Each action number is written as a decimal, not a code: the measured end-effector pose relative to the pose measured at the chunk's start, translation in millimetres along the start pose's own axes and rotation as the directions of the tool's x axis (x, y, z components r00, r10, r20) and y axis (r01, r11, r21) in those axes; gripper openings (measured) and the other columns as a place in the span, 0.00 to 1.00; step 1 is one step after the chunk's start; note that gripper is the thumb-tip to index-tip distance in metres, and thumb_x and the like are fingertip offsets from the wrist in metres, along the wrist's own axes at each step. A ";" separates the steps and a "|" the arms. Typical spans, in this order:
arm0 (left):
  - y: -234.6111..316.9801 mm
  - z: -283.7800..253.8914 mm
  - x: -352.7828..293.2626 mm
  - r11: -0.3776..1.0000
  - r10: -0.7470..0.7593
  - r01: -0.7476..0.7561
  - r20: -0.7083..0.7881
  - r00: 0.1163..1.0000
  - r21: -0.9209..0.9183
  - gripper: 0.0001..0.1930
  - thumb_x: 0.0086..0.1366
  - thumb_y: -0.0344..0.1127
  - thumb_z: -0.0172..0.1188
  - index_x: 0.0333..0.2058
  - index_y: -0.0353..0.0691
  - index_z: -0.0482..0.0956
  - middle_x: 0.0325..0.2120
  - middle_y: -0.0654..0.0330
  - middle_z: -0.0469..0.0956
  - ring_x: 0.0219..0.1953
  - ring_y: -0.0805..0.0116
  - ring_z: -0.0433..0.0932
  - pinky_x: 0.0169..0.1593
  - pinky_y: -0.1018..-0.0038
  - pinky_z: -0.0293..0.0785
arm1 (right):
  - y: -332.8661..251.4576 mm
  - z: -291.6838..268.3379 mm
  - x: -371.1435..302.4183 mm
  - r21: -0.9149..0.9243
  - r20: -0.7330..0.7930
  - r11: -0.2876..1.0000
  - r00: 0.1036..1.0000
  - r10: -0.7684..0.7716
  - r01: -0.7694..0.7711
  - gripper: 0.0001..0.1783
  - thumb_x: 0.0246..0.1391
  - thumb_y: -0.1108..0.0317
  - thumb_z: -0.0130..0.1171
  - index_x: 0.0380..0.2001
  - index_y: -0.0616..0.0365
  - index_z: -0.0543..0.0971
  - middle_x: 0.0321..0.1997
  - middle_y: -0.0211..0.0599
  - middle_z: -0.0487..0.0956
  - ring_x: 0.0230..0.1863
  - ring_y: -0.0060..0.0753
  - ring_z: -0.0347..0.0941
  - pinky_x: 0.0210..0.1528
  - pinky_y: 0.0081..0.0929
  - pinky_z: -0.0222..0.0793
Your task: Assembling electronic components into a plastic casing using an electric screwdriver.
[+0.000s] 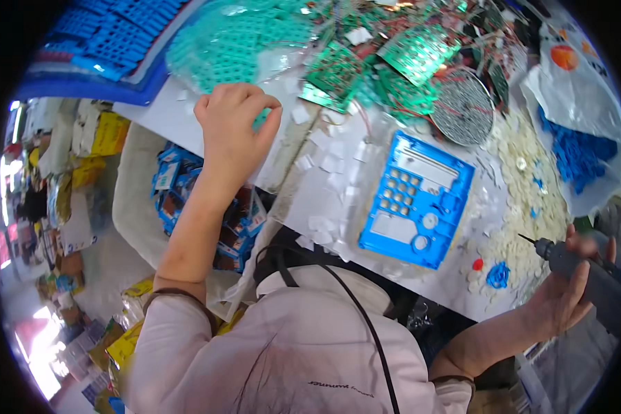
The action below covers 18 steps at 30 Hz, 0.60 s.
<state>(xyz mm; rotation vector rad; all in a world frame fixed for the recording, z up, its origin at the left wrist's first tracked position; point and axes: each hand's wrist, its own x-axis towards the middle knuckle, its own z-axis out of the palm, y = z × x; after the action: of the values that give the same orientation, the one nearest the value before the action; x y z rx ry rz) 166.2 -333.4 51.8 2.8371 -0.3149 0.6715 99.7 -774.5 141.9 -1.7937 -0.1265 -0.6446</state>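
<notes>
My left hand (238, 127) is raised over the table's left part, beside a clear bag of teal plastic pieces (255, 41). Its fingers are curled in. A bit of teal shows between thumb and fingers, but I cannot tell whether it is held. At the far right, my right hand (566, 293) grips a dark electric screwdriver (590, 272), its thin bit pointing left. Between the hands lies a blue plastic casing (417, 200) with round button holes and a long slotted window, apart from both.
Green circuit boards (421, 52) with wires crowd the back, beside a round tray of small metal parts (462, 107). Pale discs (524, 165) spread on the right, near a bag with blue pieces (579, 152). A white sack (134, 200) of blue units stands left; blue parts (110, 34) fill the back left.
</notes>
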 end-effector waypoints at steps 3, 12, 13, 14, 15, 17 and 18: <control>-28.4 -3.1 14.5 0.998 -0.067 0.068 0.065 0.996 -0.009 0.05 0.55 0.35 0.69 0.30 0.45 0.84 0.35 0.67 0.80 0.45 0.61 0.76 0.53 0.57 0.63 | 9.7 6.7 1.8 -0.077 -0.072 0.996 0.997 -0.040 0.034 0.30 0.66 0.71 0.50 0.67 0.72 0.58 0.55 0.57 0.74 0.57 0.48 0.73 0.68 0.54 0.63; -44.0 -17.8 9.6 0.986 0.154 -0.165 0.320 0.935 0.007 0.20 0.56 0.39 0.69 0.47 0.44 0.80 0.42 0.56 0.81 0.53 0.56 0.75 0.63 0.56 0.61 | 16.8 -9.2 -11.2 -0.439 -0.200 0.891 0.954 -0.224 0.117 0.28 0.66 0.71 0.51 0.65 0.72 0.60 0.62 0.67 0.69 0.64 0.60 0.69 0.64 0.55 0.71; -44.5 -16.4 7.4 0.992 0.119 -0.124 0.295 0.948 -0.001 0.19 0.56 0.38 0.69 0.47 0.43 0.80 0.42 0.56 0.81 0.51 0.56 0.76 0.61 0.57 0.64 | 15.2 -9.5 -14.5 -0.416 -0.222 0.902 0.950 -0.220 0.112 0.28 0.66 0.70 0.51 0.65 0.72 0.60 0.62 0.66 0.69 0.64 0.61 0.69 0.64 0.56 0.70; -44.4 -14.7 3.7 0.997 0.082 -0.082 0.269 0.960 -0.009 0.19 0.56 0.38 0.68 0.47 0.42 0.81 0.42 0.56 0.81 0.50 0.55 0.77 0.59 0.59 0.67 | 13.4 -9.4 -17.9 -0.393 -0.244 0.913 0.945 -0.216 0.107 0.28 0.66 0.70 0.51 0.65 0.71 0.61 0.62 0.65 0.69 0.64 0.62 0.69 0.64 0.57 0.70; -43.5 -13.6 0.7 0.999 0.044 -0.042 0.242 0.969 -0.016 0.19 0.56 0.37 0.68 0.47 0.41 0.81 0.43 0.55 0.82 0.48 0.55 0.78 0.58 0.60 0.69 | 11.4 -9.5 -20.8 -0.368 -0.267 0.924 0.940 -0.212 0.104 0.28 0.66 0.69 0.51 0.65 0.71 0.61 0.62 0.65 0.69 0.63 0.62 0.69 0.64 0.59 0.70; -42.4 -11.1 -6.2 0.989 -0.075 0.095 0.171 0.983 -0.110 0.16 0.60 0.36 0.67 0.47 0.39 0.82 0.42 0.56 0.83 0.44 0.58 0.81 0.52 0.64 0.74 | 3.9 -7.0 -26.8 -0.451 -0.298 0.876 0.895 -0.331 0.173 0.27 0.66 0.68 0.51 0.63 0.69 0.62 0.62 0.62 0.70 0.63 0.63 0.68 0.64 0.62 0.68; -41.0 -9.7 -6.3 0.974 -0.130 0.153 0.137 0.982 -0.167 0.15 0.61 0.35 0.66 0.47 0.38 0.83 0.41 0.56 0.83 0.42 0.60 0.82 0.49 0.65 0.76 | -5.3 -3.7 -30.4 -0.561 -0.295 0.795 0.841 -0.453 0.231 0.25 0.66 0.66 0.51 0.62 0.68 0.64 0.61 0.60 0.70 0.62 0.64 0.68 0.65 0.64 0.66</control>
<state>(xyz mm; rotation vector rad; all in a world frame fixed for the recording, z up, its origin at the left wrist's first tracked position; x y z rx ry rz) 167.1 -290.8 51.2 2.7045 -0.1792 0.4153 70.6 -769.0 132.3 -2.1049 0.0069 -1.4333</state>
